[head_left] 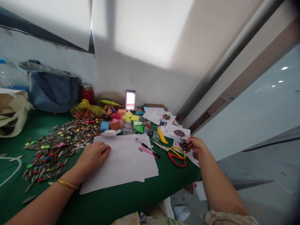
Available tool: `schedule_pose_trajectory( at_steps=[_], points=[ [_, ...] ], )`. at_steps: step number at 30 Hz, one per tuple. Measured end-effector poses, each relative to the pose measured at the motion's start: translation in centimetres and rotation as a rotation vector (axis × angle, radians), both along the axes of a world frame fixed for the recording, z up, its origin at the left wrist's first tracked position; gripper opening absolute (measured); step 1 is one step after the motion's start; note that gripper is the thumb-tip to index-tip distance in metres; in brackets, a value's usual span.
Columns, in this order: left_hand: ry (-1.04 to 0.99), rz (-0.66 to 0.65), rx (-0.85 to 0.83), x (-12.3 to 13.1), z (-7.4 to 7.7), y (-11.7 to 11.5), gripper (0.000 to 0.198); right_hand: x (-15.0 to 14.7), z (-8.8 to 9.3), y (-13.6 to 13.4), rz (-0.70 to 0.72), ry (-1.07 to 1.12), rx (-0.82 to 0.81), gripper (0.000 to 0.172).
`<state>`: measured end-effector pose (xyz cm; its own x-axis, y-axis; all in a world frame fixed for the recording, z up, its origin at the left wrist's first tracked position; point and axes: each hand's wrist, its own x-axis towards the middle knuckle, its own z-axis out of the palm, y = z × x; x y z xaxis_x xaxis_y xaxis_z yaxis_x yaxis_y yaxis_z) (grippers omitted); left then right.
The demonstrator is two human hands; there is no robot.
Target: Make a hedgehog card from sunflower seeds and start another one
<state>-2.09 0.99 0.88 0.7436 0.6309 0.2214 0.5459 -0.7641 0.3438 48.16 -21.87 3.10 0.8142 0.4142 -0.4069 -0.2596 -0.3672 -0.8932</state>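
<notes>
My left hand (96,156) lies on the left part of a stack of white paper (122,165), fingers loosely bent and no object showing in them. At the table's right edge, my right hand (197,145) pinches the corner of a white paper card (172,131). On that card sits a cluster of purple and dark striped seeds (179,133). Other cards with seed clusters (185,146) lie beneath and around this hand. Left of it are scissors (172,153) with red and yellow handles and a yellow utility knife (162,136). A black pen (150,149) and a pink tool (148,152) rest on the paper.
Striped sunflower seeds (53,150) mixed with coloured pieces spread across the green table (105,203) at left. Coloured clay packs (114,125) and a phone (130,100) stand behind the paper. Farther left are a blue bag (53,89), a red flask (87,93) and a yellow plastic bag (87,109).
</notes>
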Motion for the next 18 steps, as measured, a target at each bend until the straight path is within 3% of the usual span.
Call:
schedule_pose_trajectory(
  at_steps=[3, 7, 10, 18],
  points=[
    [-0.005, 0.003, 0.031, 0.1, 0.0, 0.0, 0.034, 0.0, -0.2, 0.3, 0.012, 0.002, 0.026, 0.031],
    [-0.085, 0.020, 0.072, 0.5, 0.3, -0.4, 0.035, -2.0, -0.3, 1.0, 0.107, 0.038, 0.123, 0.009],
    [-0.196, 0.020, 0.019, 1.1, 0.7, -1.2, 0.035, -3.9, 0.5, 1.5, 0.189, 0.075, 0.209, 0.014],
    [-0.437, 0.075, -0.601, 4.6, 4.1, -4.4, 0.055, -8.3, 4.9, 1.8, 0.351, 0.132, 0.321, 0.030]
  ],
)
